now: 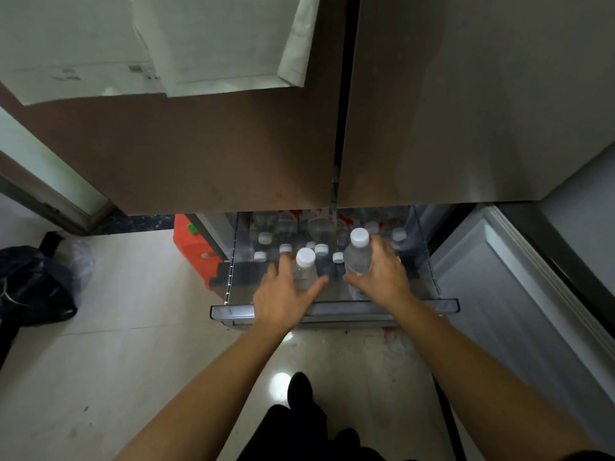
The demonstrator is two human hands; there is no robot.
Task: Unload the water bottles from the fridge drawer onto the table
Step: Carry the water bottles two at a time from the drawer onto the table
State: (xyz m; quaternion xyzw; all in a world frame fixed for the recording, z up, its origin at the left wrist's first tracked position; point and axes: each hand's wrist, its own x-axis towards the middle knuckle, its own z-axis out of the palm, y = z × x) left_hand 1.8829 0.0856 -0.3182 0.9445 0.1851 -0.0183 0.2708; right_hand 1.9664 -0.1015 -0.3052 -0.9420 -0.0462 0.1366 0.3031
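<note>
The fridge drawer (pixel 332 309) is pulled out below the closed fridge doors, and several clear water bottles with white caps (pixel 321 249) stand inside it. My left hand (pixel 283 297) grips one upright water bottle (pixel 305 267) near the drawer's front. My right hand (pixel 386 274) grips a second water bottle (pixel 358 254), which is raised a little above the others. Both bottles are over the drawer. The table is out of view.
Two tall brown fridge doors (pixel 233 144) fill the top of the view. An orange crate (pixel 193 247) sits left of the drawer, a black bag (pixel 33 284) on the floor further left. An open white door panel (pixel 519 294) stands at right. My feet are below on the tiled floor.
</note>
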